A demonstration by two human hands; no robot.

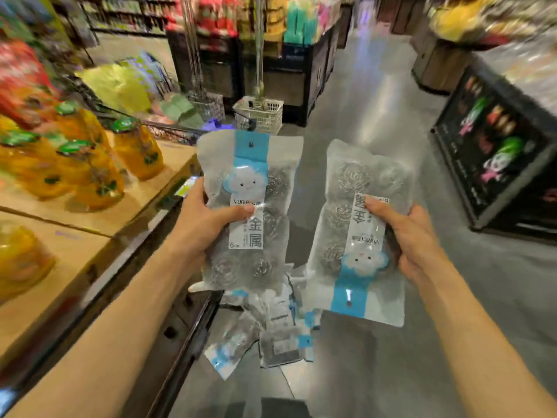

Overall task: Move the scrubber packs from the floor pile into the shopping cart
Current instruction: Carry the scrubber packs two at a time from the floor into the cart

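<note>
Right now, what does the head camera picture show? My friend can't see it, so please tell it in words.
A person holds one scrubber pack in each hand above the floor pile in a shop aisle. The left hand grips an upright pack; the right hand grips an upside-down pack.

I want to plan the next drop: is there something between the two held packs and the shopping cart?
Cannot be judged: no shopping cart is clearly in view. The left hand grips one scrubber pack, the right hand grips another pack, both lifted above the floor pile. Nothing touches either pack besides the hands.
</note>
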